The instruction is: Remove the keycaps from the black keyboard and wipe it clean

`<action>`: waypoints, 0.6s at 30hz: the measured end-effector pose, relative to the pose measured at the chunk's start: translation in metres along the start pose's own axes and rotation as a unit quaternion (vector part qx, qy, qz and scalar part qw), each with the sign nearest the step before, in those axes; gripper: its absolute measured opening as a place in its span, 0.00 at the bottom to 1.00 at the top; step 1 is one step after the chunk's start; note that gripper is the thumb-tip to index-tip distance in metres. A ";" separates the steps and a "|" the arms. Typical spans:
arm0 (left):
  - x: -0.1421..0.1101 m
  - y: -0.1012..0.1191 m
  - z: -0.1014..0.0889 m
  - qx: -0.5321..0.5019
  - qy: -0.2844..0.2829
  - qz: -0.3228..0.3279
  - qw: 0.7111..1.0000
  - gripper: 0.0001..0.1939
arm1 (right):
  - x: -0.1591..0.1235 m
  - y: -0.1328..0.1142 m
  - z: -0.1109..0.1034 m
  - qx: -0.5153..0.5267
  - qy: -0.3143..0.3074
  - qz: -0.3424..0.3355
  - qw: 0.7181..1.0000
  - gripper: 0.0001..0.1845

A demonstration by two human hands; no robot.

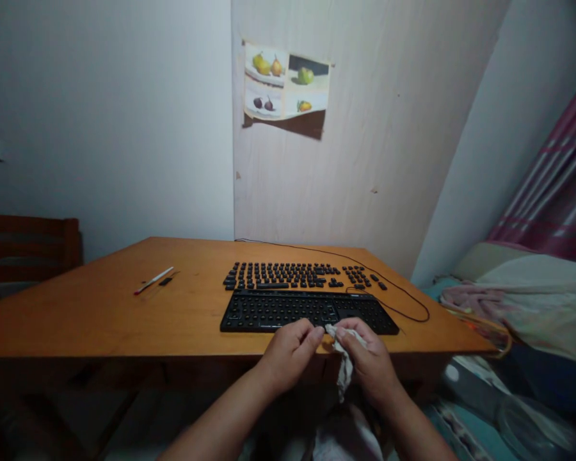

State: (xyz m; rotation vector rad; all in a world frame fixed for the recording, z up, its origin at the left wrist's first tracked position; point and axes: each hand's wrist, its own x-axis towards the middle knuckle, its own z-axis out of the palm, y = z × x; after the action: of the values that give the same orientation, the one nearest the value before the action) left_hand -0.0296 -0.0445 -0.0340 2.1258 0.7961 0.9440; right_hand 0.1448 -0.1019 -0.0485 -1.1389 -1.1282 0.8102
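Observation:
My right hand (367, 355) grips a crumpled whitish tissue or cloth (344, 371), whose loose end hangs down past the table's front edge. Close beside it, my left hand (292, 349) is closed with thumb against fingers; what it pinches, if anything, is too small to make out. Just beyond both hands lies a black keyboard (269, 312) with its keycaps off, bare key mounts showing. The hands hide part of its front edge. Behind it, the loose black keycaps (278, 274) are laid out in rows like the key layout.
The wooden table (100, 307) meets the wall. On its left lie a thin white brush-like stick (154, 280) with a red end and a small black piece (166, 281). A black cable (388, 278) loops along the right. A chair (29, 246) stands left; bedding (532, 282) is at right.

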 end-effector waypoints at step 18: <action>0.010 -0.015 -0.002 -0.082 -0.012 -0.011 0.996 0.22 | 0.010 0.005 0.030 0.054 -0.091 0.012 0.994 0.17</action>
State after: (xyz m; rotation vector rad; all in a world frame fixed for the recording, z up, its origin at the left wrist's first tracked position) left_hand -0.0296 -0.0281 -0.0404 1.9789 0.7038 0.9383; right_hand 0.1188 -0.0837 -0.0501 -1.0060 -1.2076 0.9963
